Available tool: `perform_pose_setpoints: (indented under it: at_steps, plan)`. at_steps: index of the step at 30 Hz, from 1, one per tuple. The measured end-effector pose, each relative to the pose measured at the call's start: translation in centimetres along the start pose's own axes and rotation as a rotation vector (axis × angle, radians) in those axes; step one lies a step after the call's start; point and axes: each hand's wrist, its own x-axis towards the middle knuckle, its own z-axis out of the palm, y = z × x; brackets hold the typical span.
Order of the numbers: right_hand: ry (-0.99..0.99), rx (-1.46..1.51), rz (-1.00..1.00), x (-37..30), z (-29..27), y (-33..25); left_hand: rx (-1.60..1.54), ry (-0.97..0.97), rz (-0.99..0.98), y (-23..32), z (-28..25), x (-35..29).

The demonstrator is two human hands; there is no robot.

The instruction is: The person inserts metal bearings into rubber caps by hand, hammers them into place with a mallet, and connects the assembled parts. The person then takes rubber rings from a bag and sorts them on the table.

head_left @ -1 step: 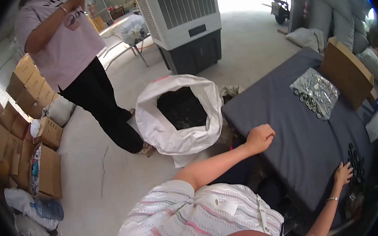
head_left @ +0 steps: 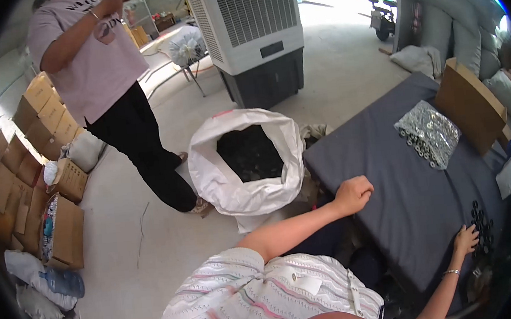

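Note:
My left hand (head_left: 354,195) rests curled at the near left edge of a table with a dark grey cloth cover (head_left: 383,160). Its fingers are closed, and whatever may be inside them is hidden. Toward the table's right side, my right hand (head_left: 466,240) lies with fingers stretched out and apart. It is beside a loose group of small black rings (head_left: 481,222), its fingertips at the group's left edge. Farther back on the cloth is a clear plastic bag (head_left: 438,128) with many small metal-and-black ring-shaped parts showing at its left side.
A big white sack (head_left: 209,182) of black pieces (head_left: 249,154) stands open left of the table. Behind it is an air cooler (head_left: 251,38). A person (head_left: 88,58) stands at left near stacked cartons (head_left: 44,111). An upright cardboard piece (head_left: 472,104) borders the table's far right.
The whole view has shifted slightly, with the scene sitting a little lower in the picture. Both hands keep nearly the same places and poses.

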Motion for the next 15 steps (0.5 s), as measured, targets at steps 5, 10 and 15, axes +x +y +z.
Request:
perform_pose_setpoints:
  at_steps: [5,10,15]
  plan:
    - [0.09,0.013,0.049,2.5,-1.0,-1.6,0.036,0.017,-0.019,0.9,0.2,-0.1]
    - [0.196,-0.033,0.038,1.6,-1.5,-1.6,0.061,-0.005,0.003,0.8,0.9,0.9]
    - [0.352,0.014,-0.06,1.6,-0.6,-1.5,0.099,-0.017,-0.003,1.0,0.6,0.6]
